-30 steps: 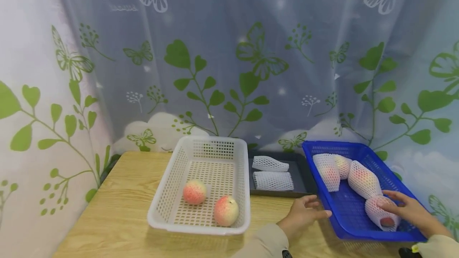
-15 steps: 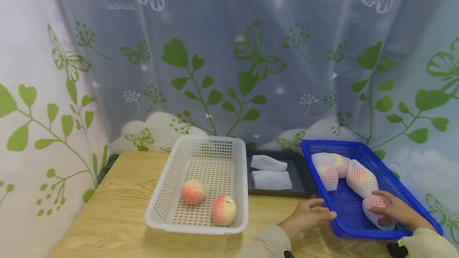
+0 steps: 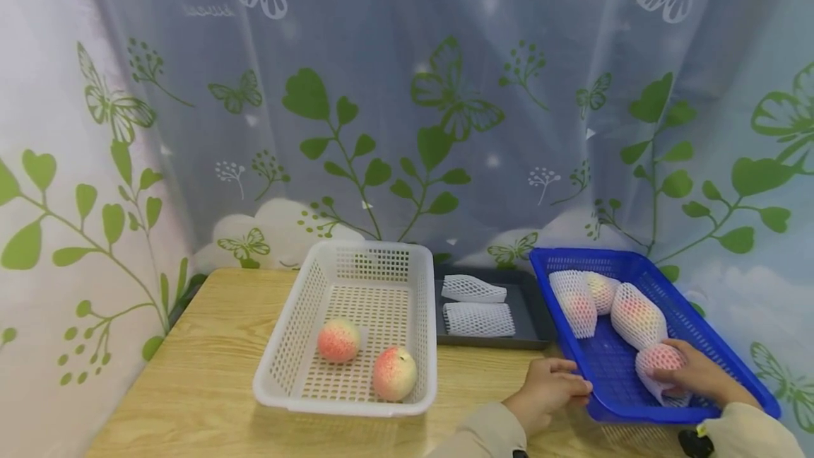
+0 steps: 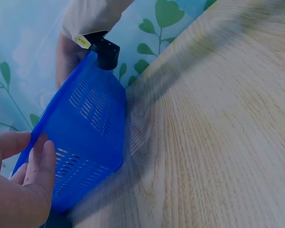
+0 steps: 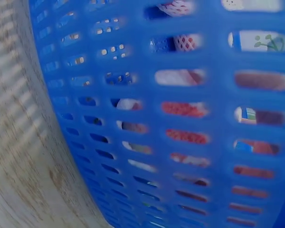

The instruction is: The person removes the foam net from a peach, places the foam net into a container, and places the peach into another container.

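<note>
In the head view, my right hand (image 3: 696,373) holds a peach in a white foam net sleeve (image 3: 661,362), low at the near end of the blue basket (image 3: 610,401). Through the slots of the basket wall (image 5: 133,85), the right wrist view shows bits of the red peach (image 5: 185,136). My left hand (image 3: 547,391) is at the basket's left side. In the left wrist view, its thumb and fingers (image 4: 46,166) pinch the rim from both sides. Several more netted peaches (image 3: 638,315) lie at the back of the same basket.
Two bare peaches (image 3: 394,374) sit in a white basket (image 3: 346,407) at the middle of the wooden table (image 3: 210,359). Between the baskets, a dark tray (image 3: 524,302) holds two empty foam net sleeves (image 3: 478,320). A patterned curtain (image 3: 381,90) stands behind.
My right hand has moved slightly left with the netted peach, whose open sleeve end has turned downward. My left hand's fingers have closed in on the blue basket's rim.
</note>
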`<state>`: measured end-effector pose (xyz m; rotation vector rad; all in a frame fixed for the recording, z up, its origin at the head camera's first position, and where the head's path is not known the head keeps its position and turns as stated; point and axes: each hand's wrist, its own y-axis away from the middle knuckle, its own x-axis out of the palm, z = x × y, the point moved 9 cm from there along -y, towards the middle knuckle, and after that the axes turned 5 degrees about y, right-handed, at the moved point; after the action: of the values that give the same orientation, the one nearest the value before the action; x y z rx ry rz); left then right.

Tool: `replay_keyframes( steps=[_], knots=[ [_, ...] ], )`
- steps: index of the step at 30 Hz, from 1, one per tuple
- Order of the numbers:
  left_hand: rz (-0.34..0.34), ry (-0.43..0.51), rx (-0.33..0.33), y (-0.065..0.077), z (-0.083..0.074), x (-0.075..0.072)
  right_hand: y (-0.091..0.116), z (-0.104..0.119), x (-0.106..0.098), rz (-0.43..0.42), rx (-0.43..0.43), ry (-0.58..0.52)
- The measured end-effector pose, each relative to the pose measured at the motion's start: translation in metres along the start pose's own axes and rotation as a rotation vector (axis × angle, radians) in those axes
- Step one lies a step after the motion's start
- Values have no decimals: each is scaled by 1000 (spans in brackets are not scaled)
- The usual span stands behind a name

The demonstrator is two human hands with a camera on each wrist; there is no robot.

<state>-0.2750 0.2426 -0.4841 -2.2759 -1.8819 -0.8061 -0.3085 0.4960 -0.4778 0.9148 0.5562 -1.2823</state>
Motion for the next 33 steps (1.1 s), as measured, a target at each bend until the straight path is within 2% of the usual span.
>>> replay_keyframes(
  steps=[12,22,28,33],
  knots=[
    [-5,6,46,1,-1,2,3,1,-7,-74,12,17],
    [-16,9,45,2,-1,3,6,-1,-17,-151,7,5],
    [-21,7,44,0,0,3,10,4,-29,-232,-20,98],
    [-20,11,41,-1,2,3,15,8,-33,-274,-36,91]
  ],
)
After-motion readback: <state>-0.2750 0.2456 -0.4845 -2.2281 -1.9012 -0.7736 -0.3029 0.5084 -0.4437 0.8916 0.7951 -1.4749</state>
